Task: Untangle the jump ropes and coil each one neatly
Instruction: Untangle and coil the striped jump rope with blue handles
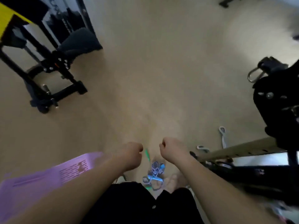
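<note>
Head view, blurred throughout. Tangle of jump ropes (154, 172) lying on the beige floor (161, 78), low in the centre, below and between the two hands. Blue and pale strands looped over one another in a small heap, with bright blue handle-like pieces among them; number of ropes not to be made out. One green length (146, 155) running up from the heap towards the left hand (132, 153); contact with that hand not resolvable.

Left hand and right hand (171, 150) held side by side above the heap, apart from each other, fingers of both curled into fists. Whether anything thin is gripped inside either fist cannot be told.

Near edge of the heap cut off by dark clothing (137, 204) at the bottom of the frame. Purple slotted basket (48, 178) at lower left, partly behind the left forearm. Black equipment frame (53, 75) at upper left and further black equipment (278, 101) at right, both smeared. Two pale grey looped items (222, 133) on the floor at right, not identifiable.
</note>
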`<state>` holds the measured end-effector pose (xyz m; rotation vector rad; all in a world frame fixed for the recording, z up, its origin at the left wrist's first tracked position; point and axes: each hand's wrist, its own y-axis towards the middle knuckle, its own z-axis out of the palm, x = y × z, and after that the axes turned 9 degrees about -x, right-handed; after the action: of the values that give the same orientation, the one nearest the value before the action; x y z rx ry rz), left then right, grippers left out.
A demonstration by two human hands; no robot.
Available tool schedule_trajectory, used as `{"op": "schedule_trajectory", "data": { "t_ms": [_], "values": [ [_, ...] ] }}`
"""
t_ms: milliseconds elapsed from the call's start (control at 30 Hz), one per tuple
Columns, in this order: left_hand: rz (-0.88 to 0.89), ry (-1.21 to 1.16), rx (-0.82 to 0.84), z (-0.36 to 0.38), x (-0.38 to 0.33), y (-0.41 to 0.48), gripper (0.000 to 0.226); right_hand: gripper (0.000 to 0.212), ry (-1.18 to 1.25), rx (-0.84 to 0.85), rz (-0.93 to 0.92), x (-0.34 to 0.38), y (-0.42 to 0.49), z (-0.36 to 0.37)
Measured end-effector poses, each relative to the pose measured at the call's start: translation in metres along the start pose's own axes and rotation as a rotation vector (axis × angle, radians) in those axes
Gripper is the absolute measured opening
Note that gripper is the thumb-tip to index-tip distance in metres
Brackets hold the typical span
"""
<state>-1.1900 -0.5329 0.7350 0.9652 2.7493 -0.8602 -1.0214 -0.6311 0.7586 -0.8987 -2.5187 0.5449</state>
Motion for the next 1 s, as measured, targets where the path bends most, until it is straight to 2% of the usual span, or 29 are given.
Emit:
{"op": "schedule_trajectory", "data": {
  "t_ms": [167, 300, 400, 600, 733, 833, 933, 1000],
  "values": [
    [0.262, 0.127, 0.078, -0.005, 0.001, -0.012, 0.034, 0.033, 0.107, -0.069, 0.208, -0.004, -0.06, 0.016],
    [0.444, 0.233, 0.142, 0.008, -0.015, -0.02, 0.035, 0.024, 0.251, -0.095, 0.353, -0.021, -0.1, 0.041],
    [0.562, 0.295, 0.17, 0.025, -0.031, -0.02, 0.034, 0.022, 0.299, -0.149, 0.45, -0.034, -0.13, 0.069],
    [0.8, 0.436, 0.333, 0.08, -0.067, -0.017, 0.021, 0.023, 0.395, -0.28, 0.647, -0.052, -0.182, 0.136],
    [0.937, 0.566, 0.416, 0.113, -0.073, 0.016, 0.007, 0.024, 0.412, -0.298, 0.763, -0.064, -0.162, 0.17],
    [1.015, 0.645, 0.44, 0.149, -0.068, 0.065, 0.005, 0.024, 0.435, -0.26, 0.818, -0.07, -0.12, 0.205],
    [1.066, 0.737, 0.452, 0.191, -0.06, 0.111, 0.027, 0.022, 0.491, -0.182, 0.842, -0.076, -0.077, 0.251],
    [1.091, 0.78, 0.477, 0.22, -0.048, 0.135, 0.029, 0.02, 0.565, -0.179, 0.894, -0.079, -0.054, 0.286]
  ]
}}
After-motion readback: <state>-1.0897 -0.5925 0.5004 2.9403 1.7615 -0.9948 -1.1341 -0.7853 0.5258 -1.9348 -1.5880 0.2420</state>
